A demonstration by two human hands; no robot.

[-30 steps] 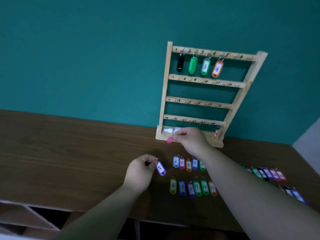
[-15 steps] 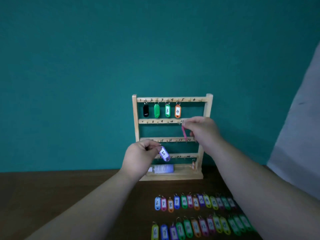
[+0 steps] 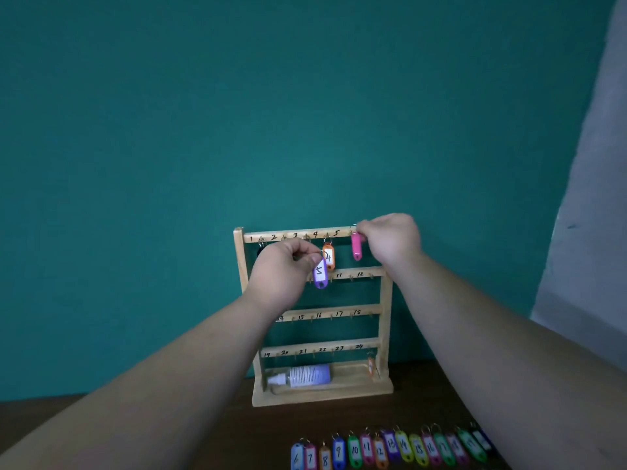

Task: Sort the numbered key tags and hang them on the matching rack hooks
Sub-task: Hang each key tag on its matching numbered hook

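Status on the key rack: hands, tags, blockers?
Left hand pinches purple tag 5, not yet hung. Right hand holds pink tag at top rail, right of label 5. Left hand hides part of top row.

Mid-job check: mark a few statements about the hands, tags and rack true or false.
1. The left hand holds a purple tag marked 5. True.
2. The right hand holds a pink tag at the top rail of the rack. True.
3. The orange tag hangs from the bottom rail. False: it hangs from the top rail.
4. The bottle stands upright in the rack's base. False: it lies on its side.
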